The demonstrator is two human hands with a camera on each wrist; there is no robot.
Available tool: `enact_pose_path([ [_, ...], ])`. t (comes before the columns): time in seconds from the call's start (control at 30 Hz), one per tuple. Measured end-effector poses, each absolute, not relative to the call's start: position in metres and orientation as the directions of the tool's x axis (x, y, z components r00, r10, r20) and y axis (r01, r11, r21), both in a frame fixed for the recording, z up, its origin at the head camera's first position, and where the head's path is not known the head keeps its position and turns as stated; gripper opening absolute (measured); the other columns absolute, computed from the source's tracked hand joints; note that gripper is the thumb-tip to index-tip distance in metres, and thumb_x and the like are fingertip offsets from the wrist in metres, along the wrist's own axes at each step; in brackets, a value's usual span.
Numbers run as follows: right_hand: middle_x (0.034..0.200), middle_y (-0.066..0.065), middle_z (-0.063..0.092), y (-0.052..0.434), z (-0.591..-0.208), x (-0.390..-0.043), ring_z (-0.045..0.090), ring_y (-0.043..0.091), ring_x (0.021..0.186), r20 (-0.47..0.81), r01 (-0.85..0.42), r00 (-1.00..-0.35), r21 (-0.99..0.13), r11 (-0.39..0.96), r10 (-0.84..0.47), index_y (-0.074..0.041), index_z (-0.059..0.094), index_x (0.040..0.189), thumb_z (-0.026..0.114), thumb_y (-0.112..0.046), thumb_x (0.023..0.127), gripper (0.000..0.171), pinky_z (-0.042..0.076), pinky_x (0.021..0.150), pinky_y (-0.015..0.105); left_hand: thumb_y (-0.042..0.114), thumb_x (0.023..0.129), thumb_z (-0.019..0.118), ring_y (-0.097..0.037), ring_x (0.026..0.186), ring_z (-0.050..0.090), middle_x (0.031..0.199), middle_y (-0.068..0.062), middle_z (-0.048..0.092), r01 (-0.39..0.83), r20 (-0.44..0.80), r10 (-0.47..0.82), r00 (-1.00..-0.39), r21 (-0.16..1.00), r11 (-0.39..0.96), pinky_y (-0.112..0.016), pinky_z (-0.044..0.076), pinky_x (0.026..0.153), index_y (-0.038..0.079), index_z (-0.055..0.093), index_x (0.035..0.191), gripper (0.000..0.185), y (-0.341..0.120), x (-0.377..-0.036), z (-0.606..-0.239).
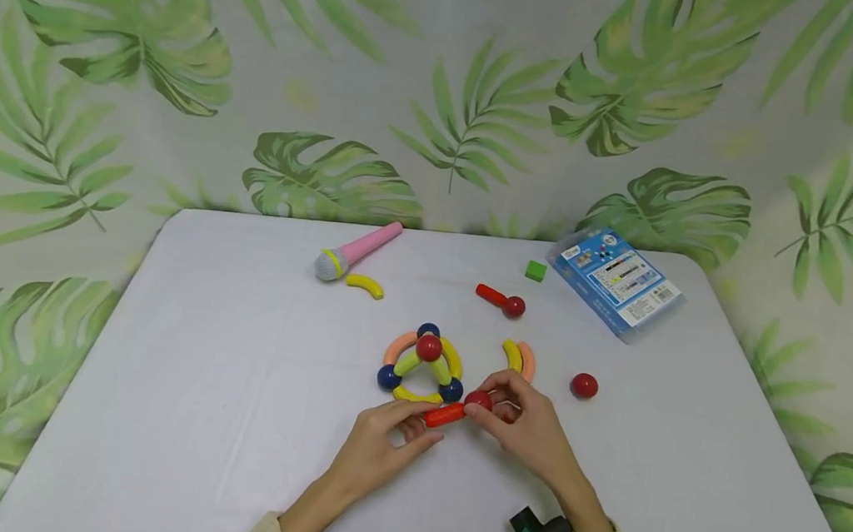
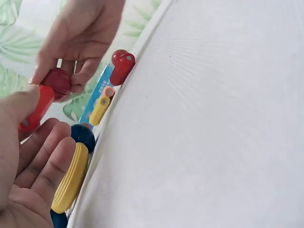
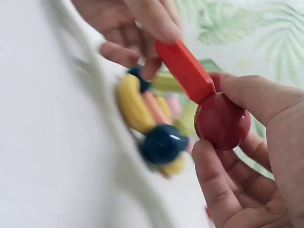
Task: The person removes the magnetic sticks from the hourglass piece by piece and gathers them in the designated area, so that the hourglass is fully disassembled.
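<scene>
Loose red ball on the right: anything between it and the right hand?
Nothing: in the head view, bare white table separates the loose red ball from the right hand.

Lying on the white table (image 1: 199,382): four red balls (image 1: 584,385), three blue balls (image 1: 388,377), two red sticks (image 1: 445,415), one toy microphone (image 1: 356,250), one green cube (image 1: 535,270) and one blue box (image 1: 616,281). Two hands (image 1: 527,424) are showing.

blue box (image 1: 616,283): print too small to read | ball-and-rod figure (image 3: 152,118): blurred in right wrist view
</scene>
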State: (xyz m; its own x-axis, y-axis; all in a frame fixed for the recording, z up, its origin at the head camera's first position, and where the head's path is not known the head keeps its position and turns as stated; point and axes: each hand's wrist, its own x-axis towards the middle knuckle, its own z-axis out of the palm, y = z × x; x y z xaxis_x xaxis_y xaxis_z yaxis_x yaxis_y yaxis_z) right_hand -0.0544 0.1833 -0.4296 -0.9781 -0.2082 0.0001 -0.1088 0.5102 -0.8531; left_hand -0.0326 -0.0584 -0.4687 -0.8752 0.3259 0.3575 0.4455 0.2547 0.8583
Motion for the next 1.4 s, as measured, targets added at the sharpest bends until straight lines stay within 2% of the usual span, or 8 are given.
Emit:
enact_pose_path([
  [0.23, 0.109, 0.002, 0.069, 0.175, -0.44, -0.046, 0.069, 0.012, 0.092, 0.02, -0.159, -0.956, -0.875, 0.456, -0.294, -0.013, 0.069, 0.116, 0.087, -0.022, 0.085, 0.038, 0.06, 0.083, 0.025, 0.014, 0.092, 0.079, -0.006, 0.082, 0.069, 0.106, -0.002, 0.078, 0.384, 0.305, 0.311, -0.9, 0.894, 0.233, -0.023, 0.06, 0.072, 0.01, 0.076, 0.117, 0.025, -0.066, -0.032, -0.479],
  [0.67, 0.109, -0.005, 0.071, 0.187, -0.435, -0.048, 0.071, 0.01, 0.095, 0.047, -0.249, -0.922, -0.833, 0.495, -0.384, -0.016, 0.071, 0.116, 0.088, -0.016, 0.083, 0.037, 0.061, 0.085, 0.027, 0.014, 0.093, 0.077, -0.008, 0.086, 0.071, 0.107, -0.007, 0.078, 0.336, 0.25, 0.362, -0.898, 0.92, 0.199, -0.024, 0.061, 0.077, 0.005, 0.076, 0.115, 0.024, -0.065, -0.036, -0.48],
  [0.83, 0.112, -0.001, 0.071, 0.198, -0.431, -0.057, 0.07, 0.015, 0.1, 0.055, -0.234, -0.941, -0.82, 0.523, -0.335, -0.014, 0.069, 0.118, 0.085, -0.013, 0.086, 0.036, 0.061, 0.088, 0.03, 0.015, 0.095, 0.076, -0.008, 0.085, 0.072, 0.109, -0.006, 0.077, 0.319, 0.225, 0.362, -0.904, 0.921, 0.224, -0.024, 0.06, 0.076, 0.005, 0.075, 0.117, 0.025, -0.066, -0.036, -0.482],
  [0.97, 0.119, 0.007, 0.069, 0.217, -0.421, -0.079, 0.068, 0.026, 0.11, 0.07, -0.205, -0.967, -0.779, 0.593, -0.244, -0.009, 0.064, 0.124, 0.083, -0.012, 0.089, 0.04, 0.06, 0.092, 0.038, 0.014, 0.094, 0.076, -0.007, 0.084, 0.072, 0.109, -0.006, 0.077, 0.293, 0.2, 0.352, -0.914, 0.927, 0.234, -0.024, 0.06, 0.075, 0.005, 0.075, 0.118, 0.025, -0.068, -0.035, -0.482],
  [1.1, 0.126, 0.016, 0.064, 0.237, -0.412, -0.117, 0.064, 0.035, 0.117, 0.075, -0.197, -0.976, -0.705, 0.681, -0.205, -0.003, 0.059, 0.13, 0.079, -0.012, 0.092, 0.044, 0.058, 0.094, 0.047, 0.014, 0.094, 0.076, -0.007, 0.082, 0.072, 0.109, -0.004, 0.077, 0.291, 0.196, 0.355, -0.914, 0.927, 0.236, -0.024, 0.06, 0.075, 0.004, 0.075, 0.119, 0.026, -0.069, -0.035, -0.481],
  [1.3, 0.123, 0.02, 0.067, 0.264, -0.416, -0.168, 0.065, 0.038, 0.112, 0.055, -0.168, -0.985, -0.555, 0.815, -0.165, 0.0, 0.061, 0.129, 0.076, -0.014, 0.095, 0.04, 0.056, 0.096, 0.054, 0.018, 0.095, 0.076, -0.004, 0.081, 0.069, 0.106, -0.001, 0.077, 0.259, 0.159, 0.36, -0.919, 0.933, 0.249, -0.024, 0.06, 0.077, 0.008, 0.075, 0.119, 0.026, -0.068, -0.035, -0.479],
  [1.4, 0.124, 0.021, 0.067, 0.269, -0.418, -0.183, 0.065, 0.04, 0.113, 0.014, -0.148, -0.986, -0.53, 0.835, -0.166, 0.0, 0.062, 0.129, 0.076, -0.012, 0.095, 0.039, 0.056, 0.097, 0.055, 0.018, 0.095, 0.076, -0.004, 0.08, 0.068, 0.104, -0.001, 0.078, 0.252, 0.151, 0.359, -0.921, 0.934, 0.254, -0.024, 0.06, 0.077, 0.008, 0.076, 0.118, 0.025, -0.068, -0.035, -0.479],
])
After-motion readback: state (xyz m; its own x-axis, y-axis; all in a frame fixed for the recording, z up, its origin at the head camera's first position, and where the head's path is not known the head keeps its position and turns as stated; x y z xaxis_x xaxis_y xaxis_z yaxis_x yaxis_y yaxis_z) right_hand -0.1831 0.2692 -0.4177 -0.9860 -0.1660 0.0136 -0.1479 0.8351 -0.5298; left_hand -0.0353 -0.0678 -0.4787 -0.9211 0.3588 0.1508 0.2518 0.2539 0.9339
